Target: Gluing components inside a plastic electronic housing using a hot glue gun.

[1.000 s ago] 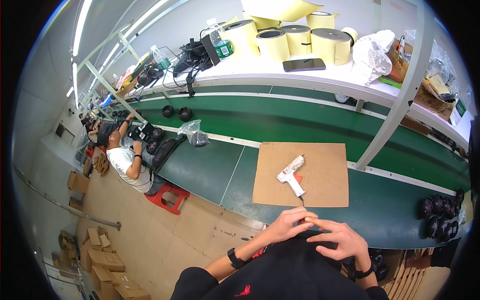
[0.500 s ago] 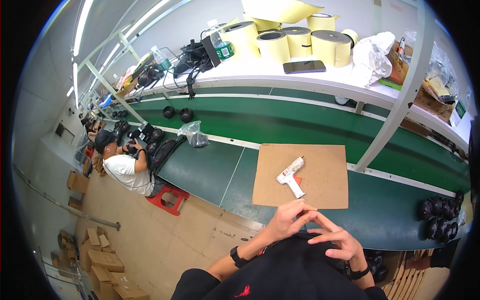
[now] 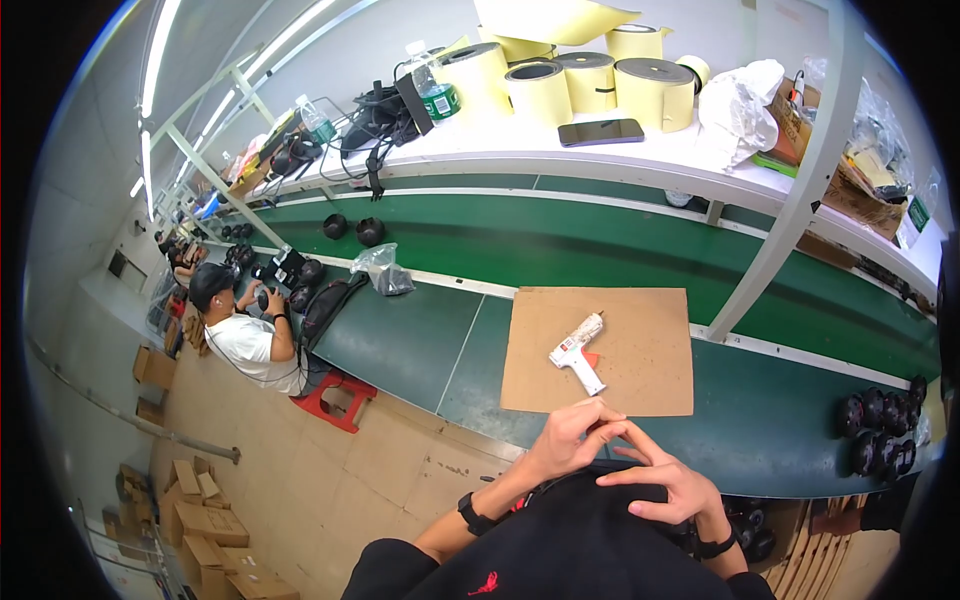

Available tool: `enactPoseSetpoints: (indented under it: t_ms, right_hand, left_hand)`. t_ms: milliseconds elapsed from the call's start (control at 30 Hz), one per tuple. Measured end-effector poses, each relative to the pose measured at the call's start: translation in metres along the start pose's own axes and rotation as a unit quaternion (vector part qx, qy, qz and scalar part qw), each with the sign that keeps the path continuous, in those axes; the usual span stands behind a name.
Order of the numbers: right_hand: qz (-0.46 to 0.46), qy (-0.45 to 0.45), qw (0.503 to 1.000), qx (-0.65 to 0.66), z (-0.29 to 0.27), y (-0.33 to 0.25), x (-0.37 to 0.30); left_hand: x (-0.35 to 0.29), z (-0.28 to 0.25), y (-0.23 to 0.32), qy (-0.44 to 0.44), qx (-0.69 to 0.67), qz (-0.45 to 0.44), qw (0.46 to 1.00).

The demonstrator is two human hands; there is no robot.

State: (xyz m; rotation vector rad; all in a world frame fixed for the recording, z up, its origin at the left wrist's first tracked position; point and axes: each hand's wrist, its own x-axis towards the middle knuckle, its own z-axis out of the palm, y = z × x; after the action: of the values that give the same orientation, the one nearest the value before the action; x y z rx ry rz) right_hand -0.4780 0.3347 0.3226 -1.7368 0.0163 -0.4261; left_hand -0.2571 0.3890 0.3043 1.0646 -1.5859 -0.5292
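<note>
My left hand (image 3: 572,440) is held in front of my black shirt, near the table's front edge. Its fingers are curled, with thumb and forefinger pinched together at the fingertips of my right hand (image 3: 672,488). Anything between them is hidden or too small to make out. The right hand's fingers are stretched and spread. Just beyond both hands a brown cardboard sheet (image 3: 640,350) lies on the green bench, and on it rests a white glue gun (image 3: 575,355) with an orange trigger, its nozzle pointing away. Neither hand touches the gun.
Yellow rolls (image 3: 655,95), a phone (image 3: 601,132) and a water bottle (image 3: 432,85) stand on the white shelf. A metal post (image 3: 780,240) rises at the right. Black round parts (image 3: 880,430) sit at the bench's right end. On the left sits a co-worker (image 3: 245,335) on a red stool (image 3: 340,402).
My right hand has shifted slightly left, its fingers spread a little differently against the left fingertips. The whole view has shifted slightly. The glue gun has stayed on the cardboard.
</note>
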Motion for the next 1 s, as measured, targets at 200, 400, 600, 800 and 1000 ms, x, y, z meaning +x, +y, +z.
enactPoseSetpoints:
  t_ms: [200,400,600,800,1000]
  right_hand:
    - [-0.012,0.000,0.999,-0.052,-0.001,-0.006,0.003]
    - [-0.018,-0.015,0.982,-0.186,0.010,-0.007,0.006]
    - [-0.004,-0.014,0.980,-0.198,0.003,-0.004,0.002]
    - [-0.006,-0.017,0.963,-0.269,-0.003,-0.004,0.000]
    - [0.013,-0.024,0.980,-0.196,0.002,-0.004,0.000]
  left_hand:
    - [0.002,-0.002,0.004,-0.042,-0.024,-0.134,0.990]
    - [0.000,-0.009,-0.008,-0.224,0.019,-0.247,0.943]
    - [-0.013,-0.018,-0.017,-0.343,-0.219,-0.219,0.887]
    - [-0.011,-0.020,-0.014,-0.335,-0.149,-0.122,0.922]
    - [-0.017,-0.014,-0.015,-0.329,-0.039,-0.109,0.937]
